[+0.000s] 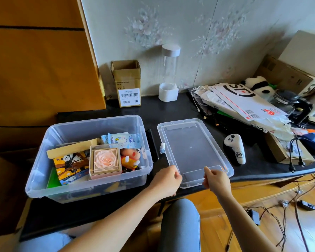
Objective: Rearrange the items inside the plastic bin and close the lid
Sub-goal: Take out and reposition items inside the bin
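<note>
- The bin (91, 157) stands open on the black table (171, 110), at its left.
- Inside: a rose box (105, 160), a panda box (71, 165), a red and yellow doll (131, 158) and a blue wipes pack (123, 140).
- The lid (193, 151) lies flat just right of the bin.
- Left hand (166, 180) pinches the lid's near left edge; right hand (215, 180) pinches its near edge.
- A carton (126, 82) at the wall reads "Made in Vietnam"; an envelope (244, 100) shows "SF".
</note>
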The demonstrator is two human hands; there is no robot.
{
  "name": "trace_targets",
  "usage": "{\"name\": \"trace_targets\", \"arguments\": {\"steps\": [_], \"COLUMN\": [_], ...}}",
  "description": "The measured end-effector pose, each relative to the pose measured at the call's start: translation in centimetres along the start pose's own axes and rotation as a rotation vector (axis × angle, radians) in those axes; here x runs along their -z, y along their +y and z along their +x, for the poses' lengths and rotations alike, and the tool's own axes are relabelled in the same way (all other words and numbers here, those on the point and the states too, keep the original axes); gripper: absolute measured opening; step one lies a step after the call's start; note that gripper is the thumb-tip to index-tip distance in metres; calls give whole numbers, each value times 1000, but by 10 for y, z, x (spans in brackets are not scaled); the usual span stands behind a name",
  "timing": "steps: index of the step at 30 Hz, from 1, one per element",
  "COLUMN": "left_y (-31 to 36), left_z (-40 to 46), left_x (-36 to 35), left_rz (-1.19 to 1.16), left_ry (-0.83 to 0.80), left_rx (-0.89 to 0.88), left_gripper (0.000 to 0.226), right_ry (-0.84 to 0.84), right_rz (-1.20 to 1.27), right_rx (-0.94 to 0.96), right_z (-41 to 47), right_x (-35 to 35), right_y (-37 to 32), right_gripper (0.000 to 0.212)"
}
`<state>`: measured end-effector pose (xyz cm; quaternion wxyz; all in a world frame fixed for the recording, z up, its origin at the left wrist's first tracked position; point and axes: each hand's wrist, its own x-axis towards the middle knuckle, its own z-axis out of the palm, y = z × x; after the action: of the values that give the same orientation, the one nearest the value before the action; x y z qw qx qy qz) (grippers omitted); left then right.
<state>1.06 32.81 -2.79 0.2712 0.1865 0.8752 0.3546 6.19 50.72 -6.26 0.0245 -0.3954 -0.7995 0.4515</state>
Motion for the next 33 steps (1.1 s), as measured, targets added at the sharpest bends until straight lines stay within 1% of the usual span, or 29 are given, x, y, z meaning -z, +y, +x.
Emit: {"name": "trace_targets", "arguments": {"steps": [3, 6, 8, 11, 13, 16, 19, 22, 25, 27, 29, 31, 33], "left_y": [12, 12, 2, -19, -37, -59, -74, -82, -84, -81, -77, -73, -70], "left_z": [-17, -30, -36, -39, -41, -43, -44, -42, -35, -28, -19, -8, 3], "left_x": [29, 65, 90, 123, 141, 159, 170, 176, 180, 186, 192, 197, 198], "left_rz": [-84, -148, -175, -173, -103, -35, 16, 20, 23, 43, 92, 156, 231], "left_ry": [-1, 78, 176, 324, 417, 489, 527, 540, 524, 508, 487, 440, 368], "left_rx": [-209, -304, -295, -202, -138, -93, -78, -80, -94, -98, -82, -53, -28], "left_gripper": [14, 15, 16, 17, 19, 19, 21, 15, 12, 12, 13, 13, 15], "right_ry": [-31, -72, -106, -141, -155, -147, -135, -115, -25, 70, 121, 111, 68], "right_rz": [-5, -3, -1, -64, -108, -141, -176, -207, -157, -40, 104, 242, 326], "right_rx": [140, 241, 279, 302, 287, 251, 232, 230, 254, 290, 380, 502, 589], "right_z": [0, 4, 7, 14, 18, 24, 27, 27, 23, 17, 6, -9, -21], "right_x": [-19, -43, -59, -79, -91, -103, -111, -112, -105, -97, -91, -90, -94], "right_y": [-32, -64, -82, -100, -106, -111, -112, -111, -120, -134, -152, -170, -183], "right_gripper": [33, 18, 13, 20, 23, 24, 17, 14, 9, 10, 11, 14, 17]}}
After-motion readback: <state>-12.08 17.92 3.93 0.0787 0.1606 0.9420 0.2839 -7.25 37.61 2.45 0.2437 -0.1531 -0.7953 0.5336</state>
